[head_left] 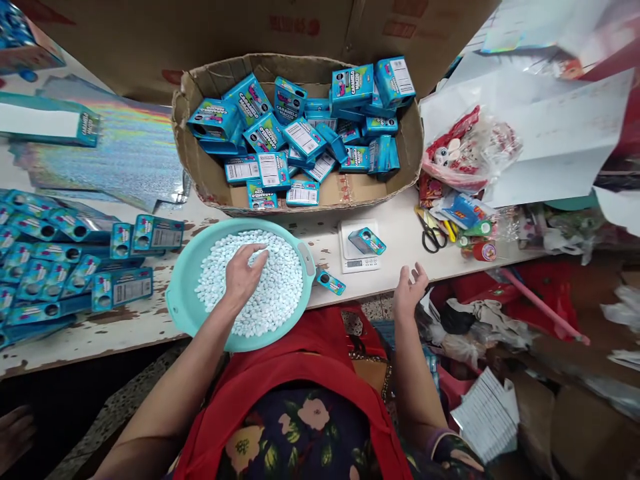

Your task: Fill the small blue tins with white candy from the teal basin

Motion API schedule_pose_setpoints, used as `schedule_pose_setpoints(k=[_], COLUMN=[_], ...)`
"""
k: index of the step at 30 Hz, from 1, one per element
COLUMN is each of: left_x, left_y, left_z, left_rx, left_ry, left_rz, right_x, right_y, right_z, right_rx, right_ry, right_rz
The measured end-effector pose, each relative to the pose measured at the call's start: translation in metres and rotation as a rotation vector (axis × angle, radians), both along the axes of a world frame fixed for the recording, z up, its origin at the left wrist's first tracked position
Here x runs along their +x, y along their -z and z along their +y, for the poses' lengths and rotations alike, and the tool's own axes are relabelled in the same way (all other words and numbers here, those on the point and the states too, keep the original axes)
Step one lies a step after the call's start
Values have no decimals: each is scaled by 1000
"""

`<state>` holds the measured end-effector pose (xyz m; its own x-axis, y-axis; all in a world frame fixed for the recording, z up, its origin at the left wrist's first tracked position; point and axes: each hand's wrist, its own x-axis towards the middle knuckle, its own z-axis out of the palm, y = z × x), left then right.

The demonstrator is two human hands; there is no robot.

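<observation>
My left hand (244, 275) is over the small white candies (280, 280) in a wide teal basin (176, 303). Its thumb and index finger are drawn close together, and whatever lies between them is too small to make out. Off the table's front edge, my right hand (411, 292) is raised with its fingers apart and nothing in it. Between the hands, a blue candy box (367, 241) with a dark round opening rests tilted on a white digital scale (346, 257). A smaller blue box (331, 283) lies beside the basin's right rim.
Behind the basin stands a cut-down cardboard box (187, 150) with many blue candy boxes inside. More blue boxes (50, 267) are stacked at the left on holographic sheets (135, 153). Black-handled scissors (433, 237) and bagged items (475, 157) lie at right. A person's hand (15, 437) shows lower left.
</observation>
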<state>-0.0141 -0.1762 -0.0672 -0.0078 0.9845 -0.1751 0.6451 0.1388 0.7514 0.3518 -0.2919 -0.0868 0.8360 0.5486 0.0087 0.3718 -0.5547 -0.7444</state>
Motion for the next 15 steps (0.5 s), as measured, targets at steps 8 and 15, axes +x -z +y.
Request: schedule_pose_setpoints(k=[8, 15], left_x=[4, 0], left_y=[-7, 1], left_z=[2, -3], left_rx=[-26, -39], left_ry=[7, -21], left_rz=[-46, -92], right_x=[-3, -16], right_y=[8, 19], right_z=[15, 62], right_rx=[19, 12], right_ry=[-117, -318], right_rz=[1, -2])
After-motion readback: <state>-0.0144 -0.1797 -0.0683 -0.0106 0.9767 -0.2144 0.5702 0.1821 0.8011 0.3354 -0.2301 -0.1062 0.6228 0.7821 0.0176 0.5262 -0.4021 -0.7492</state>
